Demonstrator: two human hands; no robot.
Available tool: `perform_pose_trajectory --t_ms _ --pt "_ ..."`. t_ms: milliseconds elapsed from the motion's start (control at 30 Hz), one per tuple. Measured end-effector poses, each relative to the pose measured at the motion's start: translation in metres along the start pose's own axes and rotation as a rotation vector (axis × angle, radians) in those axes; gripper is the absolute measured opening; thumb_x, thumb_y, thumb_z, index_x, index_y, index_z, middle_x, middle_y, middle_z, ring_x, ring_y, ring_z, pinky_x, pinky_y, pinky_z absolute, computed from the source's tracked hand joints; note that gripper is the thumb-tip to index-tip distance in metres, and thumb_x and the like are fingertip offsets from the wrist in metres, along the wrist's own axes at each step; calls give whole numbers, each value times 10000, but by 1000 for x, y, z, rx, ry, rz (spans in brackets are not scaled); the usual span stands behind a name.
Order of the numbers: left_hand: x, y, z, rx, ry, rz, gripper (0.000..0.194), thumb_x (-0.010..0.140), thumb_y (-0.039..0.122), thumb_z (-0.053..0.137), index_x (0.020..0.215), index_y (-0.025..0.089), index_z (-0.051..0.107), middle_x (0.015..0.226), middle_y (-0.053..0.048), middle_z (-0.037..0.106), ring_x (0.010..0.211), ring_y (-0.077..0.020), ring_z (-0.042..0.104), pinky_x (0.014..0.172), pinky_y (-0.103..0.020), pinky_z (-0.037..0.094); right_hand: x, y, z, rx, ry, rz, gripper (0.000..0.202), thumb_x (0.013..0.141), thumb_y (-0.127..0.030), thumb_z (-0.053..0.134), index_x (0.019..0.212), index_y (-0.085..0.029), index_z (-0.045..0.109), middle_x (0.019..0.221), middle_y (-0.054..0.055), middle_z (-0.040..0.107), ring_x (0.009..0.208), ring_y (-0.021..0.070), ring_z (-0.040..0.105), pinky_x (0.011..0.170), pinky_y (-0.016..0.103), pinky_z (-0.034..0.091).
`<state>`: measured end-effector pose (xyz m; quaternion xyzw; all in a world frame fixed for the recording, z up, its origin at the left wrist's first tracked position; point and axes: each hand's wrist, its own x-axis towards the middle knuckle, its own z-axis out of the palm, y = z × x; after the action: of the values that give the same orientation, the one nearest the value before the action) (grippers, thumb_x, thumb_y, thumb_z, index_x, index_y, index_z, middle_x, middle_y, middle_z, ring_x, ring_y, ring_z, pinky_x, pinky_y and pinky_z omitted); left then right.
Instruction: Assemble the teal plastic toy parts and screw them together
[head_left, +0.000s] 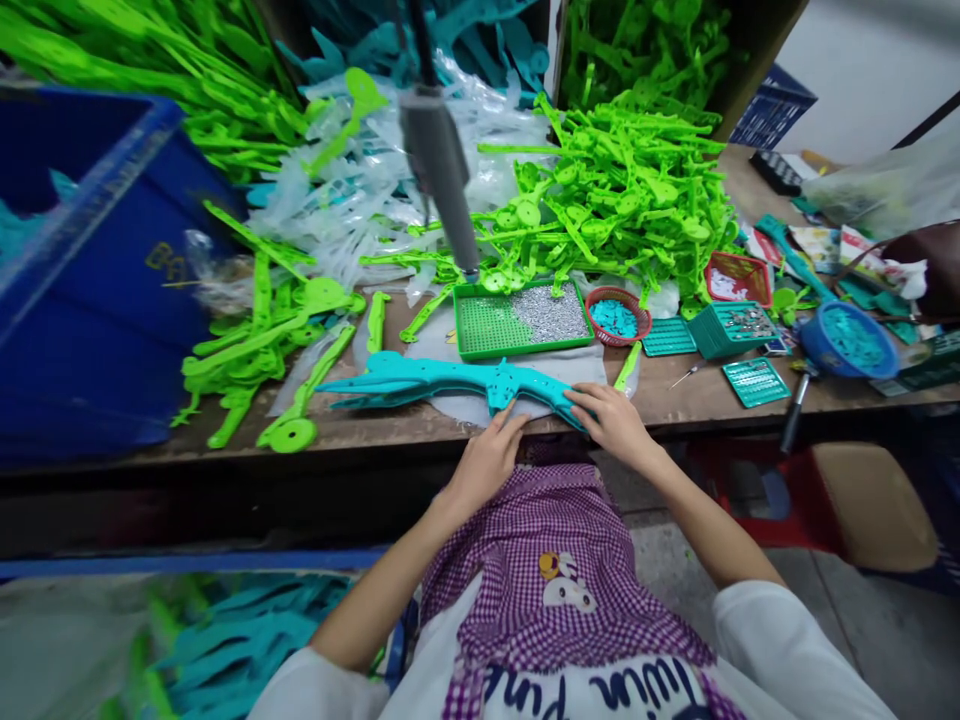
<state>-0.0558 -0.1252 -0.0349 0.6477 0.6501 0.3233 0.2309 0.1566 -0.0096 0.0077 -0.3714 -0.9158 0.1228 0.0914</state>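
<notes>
A long turquoise plastic part [450,376] lies along the front edge of the workbench, with a raised block near its middle and a narrow, split-looking left end. My left hand [489,455] grips it just below that block, its fingertips against the lower side. At the right end, my right hand [611,425] has its fingers over the top edge and its thumb hidden. Beyond the part sits a green tray [480,352] of small silvery pieces. A grey power screwdriver [442,170] hangs above the bench, its tip near the tray's back edge.
Bright green plastic parts [622,200] are heaped behind the tray, more [255,350] at left beside a blue bin [90,300]. On the right are a red basket [636,322] of turquoise pieces, a blue bowl [851,362] and a hammer [795,410]. A stool [874,505] stands below.
</notes>
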Motion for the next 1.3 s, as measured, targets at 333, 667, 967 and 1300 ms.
perform_pose_trajectory --t_ms 333,667,967,1300 --pt "30 37 -34 -1403 190 -824 247 780 -10 561 930 130 697 785 -46 717 733 -108 724 560 -98 538 2 0 2 49 19 8 342 994 -359 454 1236 -246 669 1255 95 678 1156 254 626 978 433 478" --pt "-39 47 -51 -1132 2 -714 136 781 136 644 910 164 679 988 -90 740 779 -148 712 725 -251 605 1 0 6 44 31 2 344 1002 -355 435 1233 -246 664 1251 98 680 1161 253 617 979 446 465" --pt "47 -33 -111 492 -59 98 431 905 327 533 1303 165 573 1247 -159 644 1221 -327 540 1060 -519 393 -1 0 4 44 45 -26 352 1007 -365 418 1226 -239 663 1256 104 674 1156 253 619 978 446 462" --pt "90 -56 -117 495 -504 115 459 840 440 609 1212 172 581 1178 -128 629 1080 -282 604 910 -362 464 -9 4 1 38 56 -44 362 1013 -379 394 1237 -249 647 1259 91 669 1166 237 595 998 434 438"
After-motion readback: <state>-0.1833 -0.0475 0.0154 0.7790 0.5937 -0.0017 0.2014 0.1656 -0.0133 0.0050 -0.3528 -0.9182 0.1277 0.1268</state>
